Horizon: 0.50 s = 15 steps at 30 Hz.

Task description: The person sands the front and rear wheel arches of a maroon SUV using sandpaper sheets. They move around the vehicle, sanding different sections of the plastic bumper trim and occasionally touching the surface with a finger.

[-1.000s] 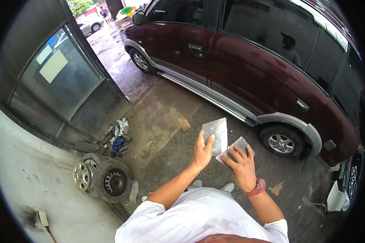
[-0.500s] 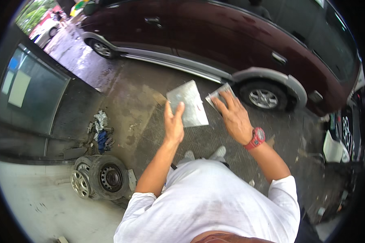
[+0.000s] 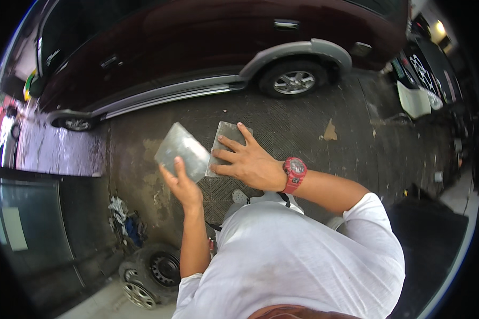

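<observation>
My left hand [image 3: 183, 186] grips a flat, shiny silver metal plate [image 3: 183, 151] by its lower edge, thumb on top and the other fingers mostly beneath. My right hand [image 3: 250, 162], with a red watch [image 3: 294, 174] on its wrist, holds a smaller flat grey plate [image 3: 227, 129], its fingers spread over the upper face. The smaller plate's left edge is close to the right edge of the larger one; I cannot tell whether they touch. Both plates are held in front of me above the floor. The smaller plate's underside is hidden.
A dark maroon car [image 3: 197, 48] with a silver side step [image 3: 170, 95] stands across the far side. Several loose wheels [image 3: 165, 268] and a heap of rags [image 3: 125, 218] lie at the lower left. A white panel [image 3: 414, 101] and a brown scrap [image 3: 330, 131] are to the right.
The head view has turned, so the car sits differently in the picture. The right hand has swung sideways, and its smaller plate has come closer to the larger plate. Both hands keep their holds.
</observation>
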{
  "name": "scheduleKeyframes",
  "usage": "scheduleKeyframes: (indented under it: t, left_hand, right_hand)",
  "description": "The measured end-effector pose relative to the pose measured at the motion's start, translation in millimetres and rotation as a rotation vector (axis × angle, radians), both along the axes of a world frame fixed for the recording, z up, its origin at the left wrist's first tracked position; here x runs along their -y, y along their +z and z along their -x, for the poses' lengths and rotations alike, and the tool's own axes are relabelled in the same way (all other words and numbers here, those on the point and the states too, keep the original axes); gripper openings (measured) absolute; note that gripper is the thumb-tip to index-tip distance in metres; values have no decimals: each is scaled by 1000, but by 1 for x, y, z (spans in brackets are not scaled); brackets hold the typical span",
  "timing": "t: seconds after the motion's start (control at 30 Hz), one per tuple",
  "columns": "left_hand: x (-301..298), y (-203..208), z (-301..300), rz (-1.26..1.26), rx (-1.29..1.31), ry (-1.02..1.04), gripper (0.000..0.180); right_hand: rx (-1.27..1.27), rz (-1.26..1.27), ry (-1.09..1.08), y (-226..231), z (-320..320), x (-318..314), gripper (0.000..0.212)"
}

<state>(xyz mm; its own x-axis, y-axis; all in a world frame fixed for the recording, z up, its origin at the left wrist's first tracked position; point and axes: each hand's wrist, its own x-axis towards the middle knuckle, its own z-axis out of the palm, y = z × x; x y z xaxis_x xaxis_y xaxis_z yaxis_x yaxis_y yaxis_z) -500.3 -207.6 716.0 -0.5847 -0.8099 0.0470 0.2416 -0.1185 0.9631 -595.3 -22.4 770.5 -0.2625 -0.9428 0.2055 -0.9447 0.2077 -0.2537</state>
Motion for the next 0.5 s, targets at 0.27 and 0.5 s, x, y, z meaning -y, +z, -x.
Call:
scheduleKeyframes:
  t: [0.27,0.5]
  left_hand:
    - [-37,18,38,-264,-22,-248,43]
    - [-145,16,81,-377,68,-570,45]
  right_hand:
    - [101,335,18,13,2,-50,54]
    - [392,339,-466,-8,70,-158,61]
